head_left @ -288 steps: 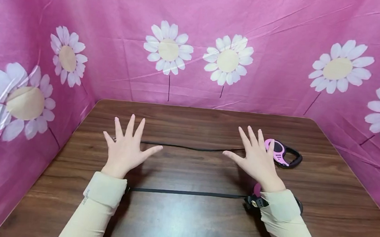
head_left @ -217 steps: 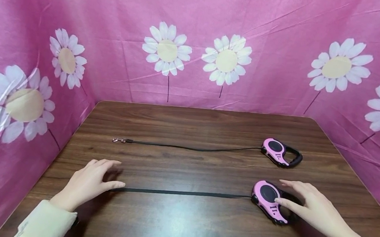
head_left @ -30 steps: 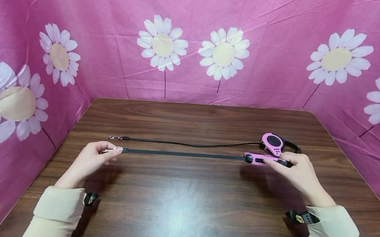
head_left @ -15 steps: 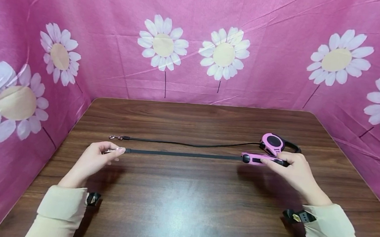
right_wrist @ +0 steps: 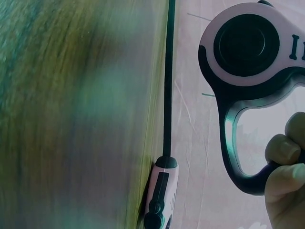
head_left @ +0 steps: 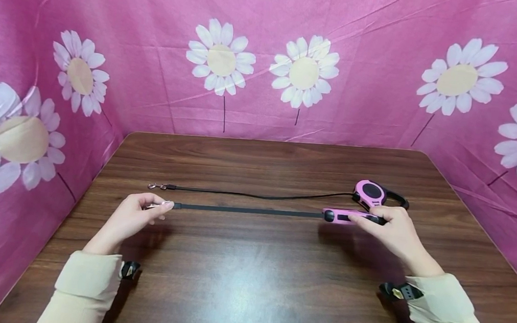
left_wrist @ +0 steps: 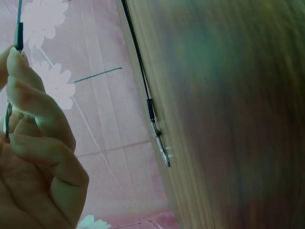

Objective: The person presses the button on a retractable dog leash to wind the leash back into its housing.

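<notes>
A curtained booth, shown by pink daisy-print cloth (head_left: 372, 74) around three sides of a wood-grain table (head_left: 251, 248).

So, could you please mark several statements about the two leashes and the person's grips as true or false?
The left grip pinches the near clip. True.
The right grip is empty. False: it holds the near case by its handle.
The near strap runs straight toward the near case. True.
The far clip is fastened to the near strap. False: it lies on the table.
The far case lies at the right end of the far cord. True.
</notes>
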A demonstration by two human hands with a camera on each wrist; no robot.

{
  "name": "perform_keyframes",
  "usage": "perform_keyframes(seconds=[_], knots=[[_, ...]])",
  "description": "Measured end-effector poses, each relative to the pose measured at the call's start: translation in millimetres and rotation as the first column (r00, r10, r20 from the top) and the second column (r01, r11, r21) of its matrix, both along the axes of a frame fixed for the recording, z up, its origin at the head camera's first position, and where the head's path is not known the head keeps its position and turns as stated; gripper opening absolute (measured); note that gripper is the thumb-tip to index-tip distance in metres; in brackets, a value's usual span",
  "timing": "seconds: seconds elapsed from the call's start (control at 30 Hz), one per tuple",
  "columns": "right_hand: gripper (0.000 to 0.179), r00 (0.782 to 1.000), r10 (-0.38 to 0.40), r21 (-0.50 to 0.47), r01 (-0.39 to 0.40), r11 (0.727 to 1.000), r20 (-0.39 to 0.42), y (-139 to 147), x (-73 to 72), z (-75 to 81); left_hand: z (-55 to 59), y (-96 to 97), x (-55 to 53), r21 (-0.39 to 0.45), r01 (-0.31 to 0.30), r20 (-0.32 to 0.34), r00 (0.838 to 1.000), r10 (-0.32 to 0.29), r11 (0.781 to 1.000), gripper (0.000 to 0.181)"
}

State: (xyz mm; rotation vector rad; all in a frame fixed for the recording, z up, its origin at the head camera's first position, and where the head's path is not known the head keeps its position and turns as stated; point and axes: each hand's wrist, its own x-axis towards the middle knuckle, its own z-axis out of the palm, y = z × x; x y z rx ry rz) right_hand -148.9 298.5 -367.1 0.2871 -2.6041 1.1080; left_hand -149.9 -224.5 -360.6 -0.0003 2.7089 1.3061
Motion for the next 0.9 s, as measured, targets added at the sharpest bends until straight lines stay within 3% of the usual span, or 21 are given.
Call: perform_keyframes(seconds=[0.17, 0.37, 0.9], knots=[[0.049, 1.000, 0.026, 0.006, -0.026, 1.000, 0.002, -1.2, -2.1, -0.4, -0.8, 0.3, -1.2, -0.003, -0.002, 0.009, 1.000, 0.002, 1.000, 0.041], [0.048, 0.995, 0.074, 0.022, -0.075, 0.997, 0.065, -2.8, -4.3, 0.6, -2.0, 1.8, -2.4, -0.008, 0.003, 0.021, 1.000, -0.003, 1.000, 0.041], [0.048, 0.986, 0.051, 0.037, -0.057, 0.998, 0.156, -10.7, -9.5, -1.3, -4.7, 5.3, -5.1, 0.037, 0.019, 0.056, 0.998, -0.021, 0.999, 0.041]])
